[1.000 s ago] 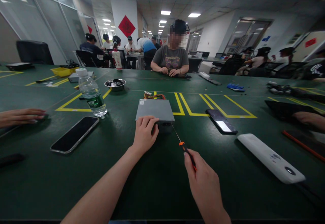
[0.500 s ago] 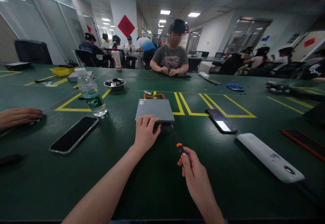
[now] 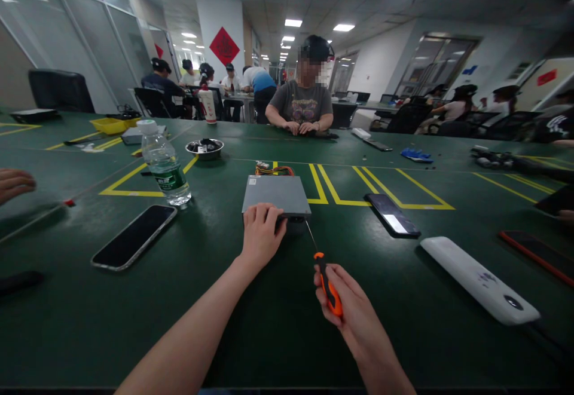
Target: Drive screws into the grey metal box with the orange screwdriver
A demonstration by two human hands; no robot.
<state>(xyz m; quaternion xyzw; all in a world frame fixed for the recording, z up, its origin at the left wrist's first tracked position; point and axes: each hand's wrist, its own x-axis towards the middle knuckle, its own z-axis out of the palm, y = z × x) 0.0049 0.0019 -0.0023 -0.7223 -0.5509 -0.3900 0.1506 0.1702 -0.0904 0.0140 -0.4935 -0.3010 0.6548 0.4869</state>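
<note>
Left hand on grey box, right hand holding screwdriver.
The left hand (image 3: pixel 261 233) rests on the near edge of the box (image 3: pixel 275 195) on the green table (image 3: pixel 269 335). The right hand (image 3: pixel 347 305) grips the orange-handled screwdriver (image 3: pixel 326 281), shaft tip at the box's near right corner. A phone (image 3: pixel 133 236) and bottle (image 3: pixel 164 162) lie to the left.

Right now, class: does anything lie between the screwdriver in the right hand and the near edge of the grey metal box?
Nothing visible does. The right hand holds the screwdriver, its thin shaft reaching the grey metal box over bare green table. The left hand rests on the box's near edge, left of the tip.
</note>
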